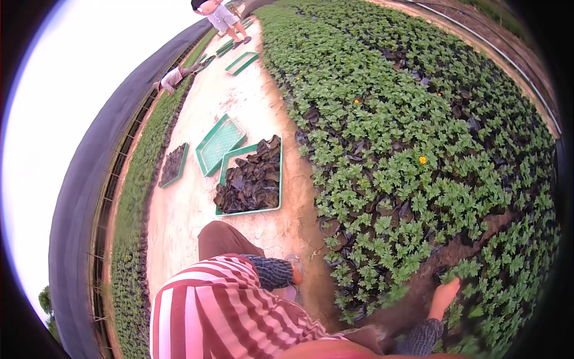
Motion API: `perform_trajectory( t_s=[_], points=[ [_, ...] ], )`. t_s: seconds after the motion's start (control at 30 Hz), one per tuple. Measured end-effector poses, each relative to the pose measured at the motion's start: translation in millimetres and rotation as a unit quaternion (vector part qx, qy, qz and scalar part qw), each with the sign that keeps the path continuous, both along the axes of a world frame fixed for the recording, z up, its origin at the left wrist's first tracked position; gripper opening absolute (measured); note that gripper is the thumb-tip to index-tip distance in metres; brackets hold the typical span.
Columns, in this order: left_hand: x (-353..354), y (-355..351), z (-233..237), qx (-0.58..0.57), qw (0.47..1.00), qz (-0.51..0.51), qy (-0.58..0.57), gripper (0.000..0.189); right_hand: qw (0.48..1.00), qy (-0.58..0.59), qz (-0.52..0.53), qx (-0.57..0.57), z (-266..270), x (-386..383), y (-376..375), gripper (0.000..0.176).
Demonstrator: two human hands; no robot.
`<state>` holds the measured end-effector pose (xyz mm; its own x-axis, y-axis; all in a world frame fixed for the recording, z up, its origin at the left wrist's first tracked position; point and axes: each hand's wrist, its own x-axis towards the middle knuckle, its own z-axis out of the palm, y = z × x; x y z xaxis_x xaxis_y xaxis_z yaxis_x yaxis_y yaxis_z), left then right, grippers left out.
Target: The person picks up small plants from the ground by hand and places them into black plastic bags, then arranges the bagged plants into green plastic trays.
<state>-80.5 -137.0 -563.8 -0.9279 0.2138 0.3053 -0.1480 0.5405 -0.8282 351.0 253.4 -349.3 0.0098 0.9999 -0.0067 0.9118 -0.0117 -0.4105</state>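
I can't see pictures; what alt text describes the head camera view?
The camera wearer's right hand reaches among marigold-like plants beside a pale path, where a green tray holds crumpled dark bags. Farther along, one person stands; another bends low.

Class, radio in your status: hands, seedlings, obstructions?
Right hand among marigold seedlings, grip unclear. Left hand near sandal, grip unclear. Leaves crowd right hand.

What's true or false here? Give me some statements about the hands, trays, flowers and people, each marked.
1. The right hand reaches in among green plants. True.
2. The flowers are blue. False: they are yellow-orange.
3. The tray nearest the knee holds crumpled dark bags. True.
4. The tray touching it is heaped with bags. False: the mesh bottom shows.
5. Someone in light shorts stands farther up the path. True.
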Motion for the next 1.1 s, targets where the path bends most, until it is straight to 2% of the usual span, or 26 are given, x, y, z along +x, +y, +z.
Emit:
perform_trajectory(
  t_s=[0.1, 0.2, 0.27, 0.3, 0.37, 0.43, 0.5, 0.57, 0.63, 0.67, 0.7, 0.73, 0.77, 0.8, 0.87, 0.97, 1.0, 1.03, 1.07, 1.1],
  points=[
    [7, 3, -4, -0.003, 1.000, -0.015, -0.017, 0.027, 1.000, 0.013, 0.018, 0.002, 91, -13, -22, 0.025],
    [6, 26, -3, 0.021, 0.999, -0.015, -0.024, 0.027, 0.999, 0.009, 0.015, 0.035, 113, 0, -52, 0.023],
    [8, 40, 8, 0.030, 0.984, -0.023, -0.176, 0.028, 0.998, 0.013, 0.015, 0.067, 126, 11, -73, 0.023],
    [10, 44, 21, 0.037, 0.956, -0.036, -0.290, 0.028, 0.997, 0.017, 0.007, 0.075, 131, 17, -84, 0.022],
    [13, 52, 87, 0.055, 0.830, -0.081, -0.550, 0.029, 0.992, 0.023, 0.011, 0.120, 154, 17, -107, 0.022],
    [15, 60, 147, 0.058, 0.718, -0.134, -0.680, 0.030, 0.993, 0.051, -0.001, 0.110, 195, 8, -128, 0.022],
    [15, 73, 218, 0.049, 0.644, -0.198, -0.737, 0.032, 0.989, 0.055, 0.010, 0.139, 222, 9, -142, 0.022],
    [14, 83, 278, 0.053, 0.604, -0.266, -0.749, 0.033, 0.984, 0.057, 0.038, 0.164, 241, 18, -144, 0.021],
    [14, 105, 330, 0.076, 0.581, -0.342, -0.735, 0.035, 0.979, 0.073, 0.049, 0.182, 289, 7, -150, 0.019],
    [11, 113, 358, 0.091, 0.568, -0.373, -0.727, 0.036, 0.981, 0.021, 0.037, 0.192, 310, 1, -155, 0.019],
    [8, 128, 349, 0.138, 0.555, -0.394, -0.720, 0.038, 0.978, 0.045, 0.051, 0.199, 325, 0, -155, 0.018],
    [3, 134, 397, 0.155, 0.522, -0.393, -0.741, 0.039, 0.975, 0.062, 0.055, 0.205, 350, -11, -165, 0.017],
    [-7, 153, 382, 0.177, 0.510, -0.419, -0.730, 0.039, 0.972, 0.079, 0.058, 0.211, 373, -25, -175, 0.016],
    [-13, 150, 430, 0.240, 0.469, -0.505, -0.684, 0.035, 0.972, 0.076, 0.060, 0.213, 388, -33, -182, 0.016],
    [-35, 163, 478, 0.295, 0.445, -0.512, -0.674, 0.027, 0.956, 0.094, 0.117, 0.251, 411, -48, -195, 0.016],
    [-62, 165, 542, 0.370, 0.426, -0.517, -0.644, 0.026, 0.946, 0.125, 0.150, 0.259, 437, -74, -216, 0.015],
    [-68, 159, 561, 0.410, 0.405, -0.510, -0.638, 0.025, 0.946, 0.132, 0.152, 0.254, 439, -79, -216, 0.014],
    [-71, 155, 573, 0.450, 0.383, -0.503, -0.631, 0.026, 0.945, 0.133, 0.152, 0.257, 440, -85, -216, 0.014],
    [-80, 159, 562, 0.511, 0.321, -0.463, -0.649, 0.024, 0.941, 0.134, 0.161, 0.267, 440, -93, -214, 0.014],
    [-79, 155, 560, 0.512, 0.320, -0.463, -0.649, 0.024, 0.938, 0.131, 0.170, 0.271, 438, -96, -214, 0.014]
  ],
)
